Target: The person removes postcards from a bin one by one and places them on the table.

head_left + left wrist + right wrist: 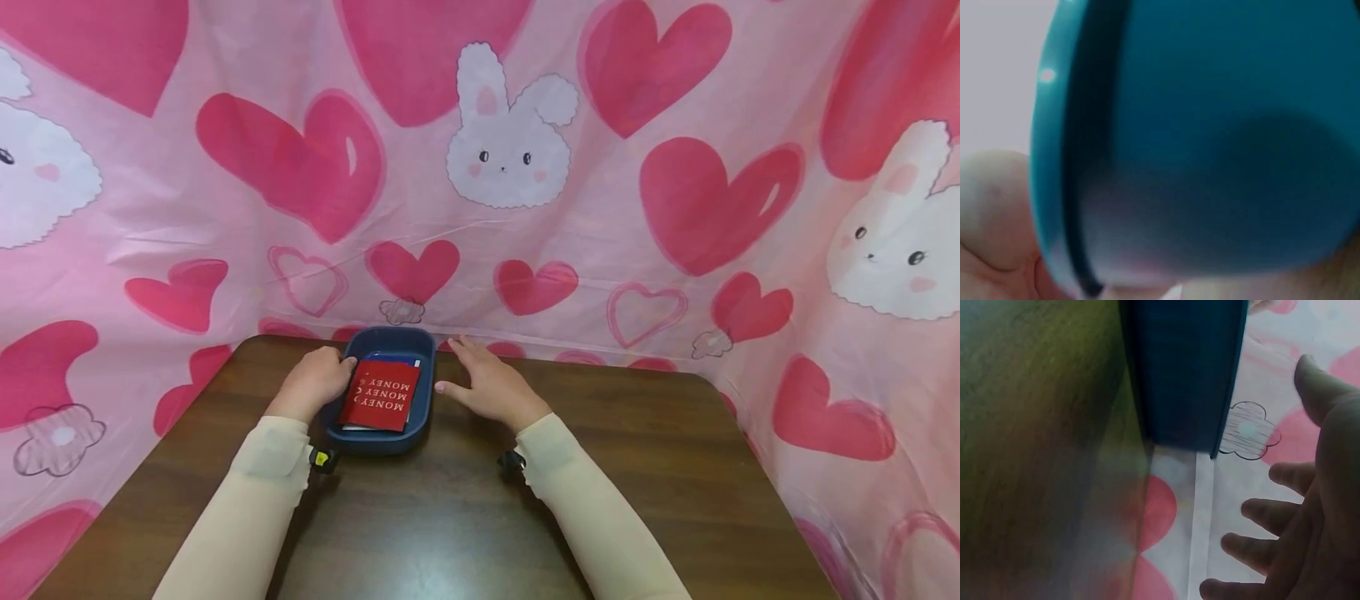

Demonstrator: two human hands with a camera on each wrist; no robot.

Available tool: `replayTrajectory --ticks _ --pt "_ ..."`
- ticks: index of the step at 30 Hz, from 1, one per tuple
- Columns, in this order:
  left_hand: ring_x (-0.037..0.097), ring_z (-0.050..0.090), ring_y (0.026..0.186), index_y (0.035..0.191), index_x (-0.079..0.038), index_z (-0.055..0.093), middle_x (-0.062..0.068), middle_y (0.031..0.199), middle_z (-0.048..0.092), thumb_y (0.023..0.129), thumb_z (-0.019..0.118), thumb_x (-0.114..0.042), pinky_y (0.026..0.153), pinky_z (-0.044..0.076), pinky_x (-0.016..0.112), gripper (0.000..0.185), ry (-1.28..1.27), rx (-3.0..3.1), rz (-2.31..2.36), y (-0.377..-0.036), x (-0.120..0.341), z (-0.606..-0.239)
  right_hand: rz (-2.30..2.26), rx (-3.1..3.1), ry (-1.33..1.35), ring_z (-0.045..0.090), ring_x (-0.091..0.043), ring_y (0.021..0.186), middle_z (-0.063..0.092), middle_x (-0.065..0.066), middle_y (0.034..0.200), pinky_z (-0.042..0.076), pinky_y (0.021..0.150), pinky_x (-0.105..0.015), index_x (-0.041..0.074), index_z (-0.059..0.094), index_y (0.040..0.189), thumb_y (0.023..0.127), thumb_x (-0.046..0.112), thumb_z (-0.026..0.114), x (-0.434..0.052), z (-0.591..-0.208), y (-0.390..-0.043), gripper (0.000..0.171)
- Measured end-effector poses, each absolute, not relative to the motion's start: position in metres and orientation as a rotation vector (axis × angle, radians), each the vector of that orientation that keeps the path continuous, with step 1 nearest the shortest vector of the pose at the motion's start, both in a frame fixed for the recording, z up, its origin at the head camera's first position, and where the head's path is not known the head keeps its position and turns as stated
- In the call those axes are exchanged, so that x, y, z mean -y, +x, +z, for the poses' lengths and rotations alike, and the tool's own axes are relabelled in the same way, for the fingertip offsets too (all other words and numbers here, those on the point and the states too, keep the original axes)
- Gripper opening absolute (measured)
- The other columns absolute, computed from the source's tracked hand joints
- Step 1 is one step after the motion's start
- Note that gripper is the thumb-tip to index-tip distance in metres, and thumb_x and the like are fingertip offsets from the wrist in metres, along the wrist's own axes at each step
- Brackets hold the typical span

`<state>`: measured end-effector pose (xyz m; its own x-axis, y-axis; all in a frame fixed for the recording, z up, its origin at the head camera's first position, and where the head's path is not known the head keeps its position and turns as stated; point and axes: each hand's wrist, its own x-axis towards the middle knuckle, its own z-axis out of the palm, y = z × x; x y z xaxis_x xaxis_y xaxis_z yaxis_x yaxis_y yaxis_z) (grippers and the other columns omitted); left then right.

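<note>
A dark blue plastic bin (378, 444) stands near the table's back edge in the head view. Inside lies a red booklet or packet (378, 408) printed MONEY several times, the lettering upside down to me; a white edge and something blue peek out beneath. My left hand (313, 383) holds the bin's left rim, its thumb over the edge. The bin's wall (1210, 125) fills most of the left wrist view. To the right of the bin, my right hand (491, 387) hovers with fingers spread, apart from the bin's wall (1185, 375) in the right wrist view.
A brown wooden table (450, 517) runs under both forearms. Pink cloth (420, 208) with hearts and rabbits hangs behind the table and along both sides, close to the bin at the back. Each wrist wears a dark strapped device (324, 459).
</note>
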<state>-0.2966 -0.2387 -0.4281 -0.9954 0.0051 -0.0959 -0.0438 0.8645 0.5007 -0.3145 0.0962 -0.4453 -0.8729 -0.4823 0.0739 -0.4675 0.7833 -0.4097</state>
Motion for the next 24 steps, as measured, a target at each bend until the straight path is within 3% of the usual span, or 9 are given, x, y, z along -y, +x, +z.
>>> replayTrajectory --ticks 5,7,13,20,24 --pt "0.038 0.074 0.098 0.152 0.017 0.056 0.037 0.131 0.071 0.116 0.055 -0.02 0.085 0.07 0.053 0.052 0.028 -2.852 0.935 -0.299 0.221 -0.434 -0.692 -2.897 -0.731 0.047 -0.03 0.167 0.043 -0.001 0.183 0.047 0.131 -0.06 0.028 0.035 0.18 0.104 0.063 0.074 -0.1 -0.446 -0.317 0.092" --pt "0.039 0.076 0.103 0.155 0.016 0.053 0.038 0.136 0.07 0.116 0.055 -0.018 0.088 0.071 0.053 0.052 0.041 -2.816 0.995 -0.298 0.212 -0.436 -0.697 -2.893 -0.701 0.056 -0.031 0.16 0.052 -0.002 0.178 0.052 0.127 -0.061 0.027 0.039 0.178 0.105 0.058 0.075 -0.103 -0.445 -0.318 0.087" --pt "0.048 0.07 0.13 0.163 0.014 0.046 0.04 0.156 0.06 0.117 0.056 -0.02 0.117 0.058 0.067 0.058 0.048 -2.776 1.082 -0.299 0.188 -0.439 -0.639 -2.925 -0.666 0.073 -0.032 0.139 0.072 -0.007 0.158 0.063 0.115 -0.056 0.016 0.063 0.163 0.108 0.047 0.076 -0.117 -0.437 -0.322 0.065" --pt "0.05 0.066 0.139 0.165 0.01 0.047 0.037 0.162 0.057 0.118 0.056 -0.023 0.119 0.056 0.069 0.058 0.031 -2.763 1.112 -0.3 0.167 -0.445 -0.62 -2.935 -0.618 0.081 -0.026 0.112 0.083 -0.008 0.135 0.069 0.102 -0.048 0.013 0.078 0.145 0.106 0.042 0.08 -0.13 -0.428 -0.322 0.049" --pt "0.052 0.064 0.144 0.163 0.009 0.05 0.035 0.161 0.059 0.117 0.057 -0.023 0.12 0.053 0.071 0.056 0.021 -2.79 1.107 -0.302 0.157 -0.448 -0.607 -2.933 -0.58 0.081 -0.022 0.105 0.085 -0.006 0.128 0.07 0.098 -0.045 0.014 0.081 0.14 0.105 0.042 0.082 -0.137 -0.423 -0.322 0.045"
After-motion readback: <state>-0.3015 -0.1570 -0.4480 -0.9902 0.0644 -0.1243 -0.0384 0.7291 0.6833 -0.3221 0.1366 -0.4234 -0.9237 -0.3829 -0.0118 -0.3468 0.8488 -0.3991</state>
